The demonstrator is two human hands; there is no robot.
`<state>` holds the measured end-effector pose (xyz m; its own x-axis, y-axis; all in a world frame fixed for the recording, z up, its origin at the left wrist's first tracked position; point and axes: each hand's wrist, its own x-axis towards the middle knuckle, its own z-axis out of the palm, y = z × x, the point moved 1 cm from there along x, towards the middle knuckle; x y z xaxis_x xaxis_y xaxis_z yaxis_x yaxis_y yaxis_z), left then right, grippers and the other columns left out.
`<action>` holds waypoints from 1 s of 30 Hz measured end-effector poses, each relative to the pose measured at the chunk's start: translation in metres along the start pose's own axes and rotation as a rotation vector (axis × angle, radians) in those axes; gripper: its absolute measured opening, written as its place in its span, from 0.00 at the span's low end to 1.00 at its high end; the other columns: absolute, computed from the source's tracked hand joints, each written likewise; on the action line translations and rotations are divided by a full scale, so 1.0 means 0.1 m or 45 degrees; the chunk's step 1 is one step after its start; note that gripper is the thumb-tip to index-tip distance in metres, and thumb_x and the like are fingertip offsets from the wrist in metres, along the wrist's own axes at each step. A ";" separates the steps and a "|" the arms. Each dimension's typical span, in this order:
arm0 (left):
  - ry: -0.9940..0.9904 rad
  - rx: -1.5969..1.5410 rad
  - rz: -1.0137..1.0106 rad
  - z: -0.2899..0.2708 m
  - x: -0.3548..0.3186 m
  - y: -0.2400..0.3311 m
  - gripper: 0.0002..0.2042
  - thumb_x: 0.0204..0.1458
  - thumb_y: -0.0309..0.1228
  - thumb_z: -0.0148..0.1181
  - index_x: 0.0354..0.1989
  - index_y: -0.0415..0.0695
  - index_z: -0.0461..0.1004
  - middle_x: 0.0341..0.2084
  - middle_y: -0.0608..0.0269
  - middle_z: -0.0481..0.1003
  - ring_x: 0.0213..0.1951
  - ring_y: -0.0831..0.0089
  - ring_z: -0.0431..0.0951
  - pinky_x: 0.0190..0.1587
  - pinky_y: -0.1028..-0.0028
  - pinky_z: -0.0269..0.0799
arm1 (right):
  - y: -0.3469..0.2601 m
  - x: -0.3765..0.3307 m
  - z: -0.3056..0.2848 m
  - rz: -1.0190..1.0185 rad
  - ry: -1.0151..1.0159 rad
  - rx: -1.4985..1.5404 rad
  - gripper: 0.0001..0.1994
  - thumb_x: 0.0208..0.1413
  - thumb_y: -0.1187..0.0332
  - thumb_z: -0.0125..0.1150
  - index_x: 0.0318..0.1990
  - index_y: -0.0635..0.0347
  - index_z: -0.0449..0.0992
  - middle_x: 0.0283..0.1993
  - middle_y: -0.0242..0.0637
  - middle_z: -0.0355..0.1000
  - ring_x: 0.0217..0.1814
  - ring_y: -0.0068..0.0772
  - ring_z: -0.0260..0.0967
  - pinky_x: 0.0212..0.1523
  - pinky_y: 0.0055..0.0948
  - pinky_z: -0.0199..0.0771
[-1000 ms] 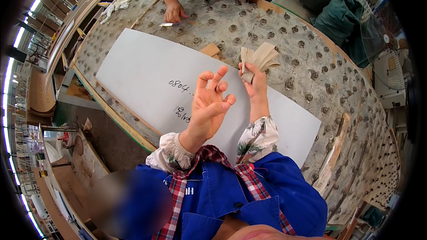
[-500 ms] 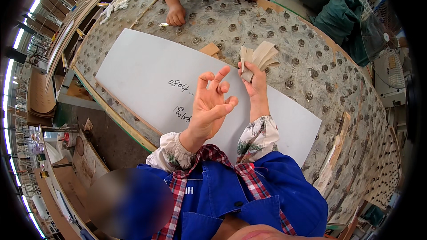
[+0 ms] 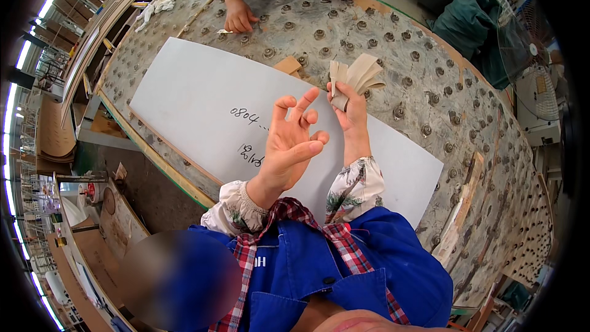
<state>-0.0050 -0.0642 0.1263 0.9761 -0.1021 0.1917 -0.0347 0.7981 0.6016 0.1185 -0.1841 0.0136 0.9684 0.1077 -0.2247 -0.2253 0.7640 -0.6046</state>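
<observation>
Raised over a large white board (image 3: 190, 86) is my left hand (image 3: 289, 141), palm turned up, with its fingers apart and partly curled; nothing shows in it. To its right, my right hand (image 3: 349, 110) grips a fanned bundle of thin beige strips (image 3: 358, 74). The strips stick up past my fingers, and their lower end is wrapped by them. Black handwriting marks the board, partly covered by my left hand. Beyond the board's far edge, close to the strips, lies a small light-brown wooden block (image 3: 287, 65).
The board rests on a wide table studded with round metal rollers (image 3: 399, 112). Across it, a co-worker's hand (image 3: 239, 17) lies by a small flat piece. White gloves (image 3: 161, 1) are at the far left, a wooden strip (image 3: 461, 209) at the right. A fan (image 3: 533, 49) stands beyond.
The co-worker's hand has shifted slightly and its fingers have spread a little. My own hands keep nearly the same pose, the right still gripping the strips.
</observation>
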 end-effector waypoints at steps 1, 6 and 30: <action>-0.017 -0.020 -0.002 -0.01 0.00 0.00 0.34 0.37 0.09 0.53 0.51 0.58 0.56 0.59 0.57 0.48 0.44 0.79 0.60 0.39 0.77 0.63 | 0.00 0.00 0.00 0.002 0.003 0.004 0.13 0.47 0.75 0.57 0.41 0.69 0.68 0.35 0.39 0.70 0.35 0.32 0.72 0.29 0.24 0.71; -0.015 -0.055 -0.009 -0.01 0.00 0.00 0.34 0.36 0.09 0.53 0.51 0.58 0.56 0.59 0.56 0.48 0.43 0.80 0.60 0.38 0.78 0.62 | -0.01 -0.01 0.01 0.010 0.032 -0.027 0.12 0.47 0.75 0.57 0.40 0.69 0.69 0.34 0.39 0.71 0.34 0.31 0.72 0.29 0.24 0.70; -0.047 -0.087 -0.062 -0.03 0.01 -0.02 0.34 0.38 0.09 0.53 0.51 0.59 0.56 0.61 0.55 0.46 0.42 0.79 0.60 0.37 0.79 0.63 | -0.03 -0.04 0.04 0.005 0.028 -0.017 0.09 0.47 0.75 0.57 0.36 0.70 0.71 0.34 0.40 0.71 0.35 0.33 0.72 0.29 0.25 0.70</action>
<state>-0.0036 -0.0641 0.1233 0.9677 -0.1623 0.1928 0.0283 0.8302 0.5568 0.1160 -0.1838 0.0194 0.9650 0.0968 -0.2439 -0.2308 0.7551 -0.6137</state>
